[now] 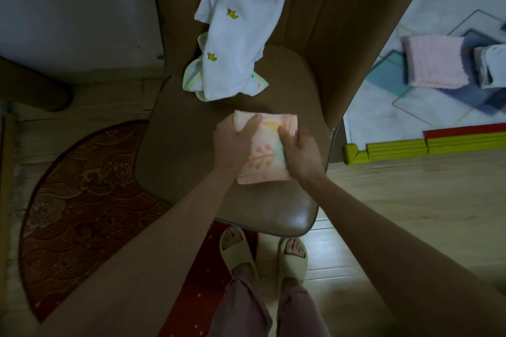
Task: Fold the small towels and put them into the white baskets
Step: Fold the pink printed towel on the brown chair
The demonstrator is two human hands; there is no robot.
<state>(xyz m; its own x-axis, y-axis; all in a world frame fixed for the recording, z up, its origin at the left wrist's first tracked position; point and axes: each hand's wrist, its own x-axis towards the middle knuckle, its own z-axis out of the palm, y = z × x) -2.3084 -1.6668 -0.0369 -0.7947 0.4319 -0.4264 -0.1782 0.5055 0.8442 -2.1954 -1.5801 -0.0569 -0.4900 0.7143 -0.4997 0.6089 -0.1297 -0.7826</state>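
A small pink towel [267,157] with a leaf-and-berry print lies folded on the brown chair seat [180,150]. My left hand [232,139] grips its left edge, thumb on top. My right hand [298,150] holds the right edge with the thumb laid over the cloth. A white towel with yellow banana prints [238,27] hangs down the chair back onto the seat, with a pale green-edged cloth [193,79] bunched under it. No white basket is in view.
A folded pink towel [435,63] and a folded white one [491,65] lie on a play mat at the right. A yellow-and-red foam border [410,148] edges that mat. A dark red rug [82,200] lies left of the chair. My slippered feet [262,252] stand at the seat's front.
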